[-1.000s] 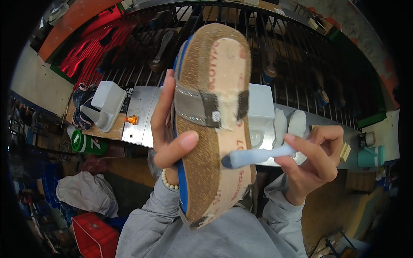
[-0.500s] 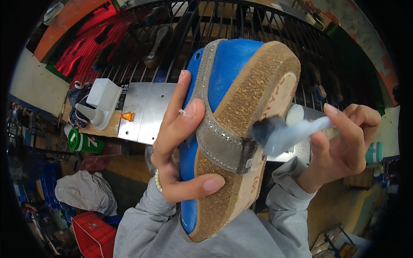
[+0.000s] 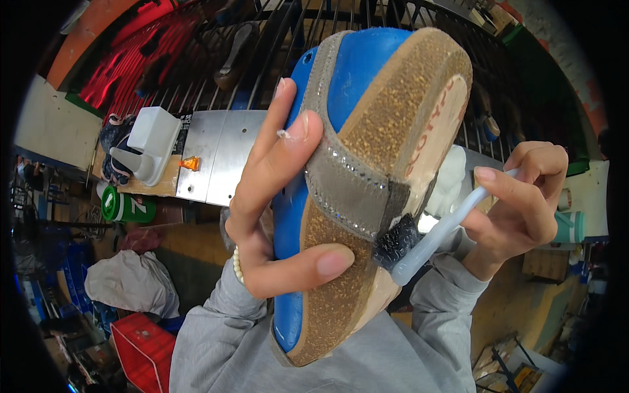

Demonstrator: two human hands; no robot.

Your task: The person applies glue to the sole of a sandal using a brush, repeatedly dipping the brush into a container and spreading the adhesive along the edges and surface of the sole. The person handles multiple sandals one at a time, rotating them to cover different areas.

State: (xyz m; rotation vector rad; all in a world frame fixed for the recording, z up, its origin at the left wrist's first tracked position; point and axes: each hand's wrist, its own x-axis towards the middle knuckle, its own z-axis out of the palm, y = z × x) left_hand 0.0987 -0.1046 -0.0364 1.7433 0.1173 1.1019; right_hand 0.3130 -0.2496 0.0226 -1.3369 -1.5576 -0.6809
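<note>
A sandal with a cork midsole (image 3: 386, 124) and grey-brown straps set with small shiny studs sits on a blue shoe last (image 3: 360, 78). My left hand (image 3: 259, 187) is closed round it, fingers on the strap side and thumb pressed on the cork, tilting its pale underside to the right. Between the thumb and fingers of my right hand (image 3: 524, 203) is a brush (image 3: 442, 226) with a whitish handle. Its black bristles touch the sole edge where the dark strap end (image 3: 397, 200) folds over.
Beyond the sandal runs a rack of dark bars holding a shoe-shaped piece (image 3: 236, 59). To the left are a metal plate (image 3: 219, 150), a white plastic holder (image 3: 154, 137), an orange bit (image 3: 190, 163) and a green canister (image 3: 128, 206). Lower left are a white bag (image 3: 131, 285) and red crate (image 3: 141, 354).
The sandal has risen slightly in view. The brush has moved down along the strap end, its handle now angled steeply up to my right hand.
</note>
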